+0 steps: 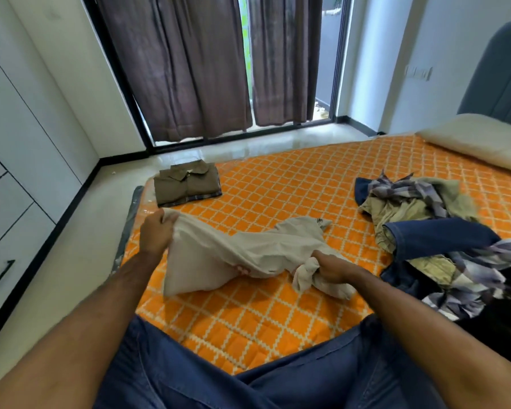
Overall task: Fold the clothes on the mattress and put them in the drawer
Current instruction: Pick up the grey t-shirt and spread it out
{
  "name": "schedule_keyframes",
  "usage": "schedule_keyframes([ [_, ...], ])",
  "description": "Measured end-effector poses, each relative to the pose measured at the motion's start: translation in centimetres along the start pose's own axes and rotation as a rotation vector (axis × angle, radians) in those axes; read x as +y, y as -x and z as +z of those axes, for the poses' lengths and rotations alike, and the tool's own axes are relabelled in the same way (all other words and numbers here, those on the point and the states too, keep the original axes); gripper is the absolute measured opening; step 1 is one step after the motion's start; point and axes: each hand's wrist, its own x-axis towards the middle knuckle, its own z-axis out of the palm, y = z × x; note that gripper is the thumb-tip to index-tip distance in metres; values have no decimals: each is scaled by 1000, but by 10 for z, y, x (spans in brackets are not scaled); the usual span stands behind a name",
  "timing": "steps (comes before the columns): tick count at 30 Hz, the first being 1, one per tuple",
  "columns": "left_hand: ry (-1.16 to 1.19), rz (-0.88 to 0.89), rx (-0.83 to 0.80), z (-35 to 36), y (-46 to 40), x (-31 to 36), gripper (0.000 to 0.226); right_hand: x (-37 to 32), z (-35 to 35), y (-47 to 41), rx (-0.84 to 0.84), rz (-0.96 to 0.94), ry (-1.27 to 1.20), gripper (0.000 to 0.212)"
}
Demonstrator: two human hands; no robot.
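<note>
Stretched between both hands on the orange mattress (278,184), a pale shirt (233,255), one end gripped in the left hand (155,231), the other bunched in the right hand (335,268), with folded brown shirt (186,184) beyond, unfolded pile (425,231) at right, closed drawer (9,255) at left.

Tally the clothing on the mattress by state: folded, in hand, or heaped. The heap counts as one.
Folded: 1, the brown shirt
In hand: 1, the white garment
Heaped: 1, the unfolded pile
Total: 3
</note>
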Motion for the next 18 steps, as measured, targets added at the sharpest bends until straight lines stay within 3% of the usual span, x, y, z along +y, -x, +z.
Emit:
schedule_keyframes([
  [3, 221, -18, 115, -21, -21, 38, 28, 3, -32, 3, 202, 69, 24, 26],
  [7, 112, 53, 204, -62, -57, 68, 42, -12, -79, 26, 520, 238, 8, 21],
  [11, 114, 39, 207, -80, -62, 89, 21, -31, -103, 39, 571, 328, 151, 18],
  [14, 367, -80, 117, -66, -58, 87, 18, -48, -108, 43, 457, 298, 217, 26],
  [15, 464, -128, 104, -61, -56, 84, 20, -52, -111, 43, 409, 300, 95, 27],
  [18, 661, -235, 141, -49, -49, 74, 45, -63, -114, 51, 172, 288, -651, 25],
])
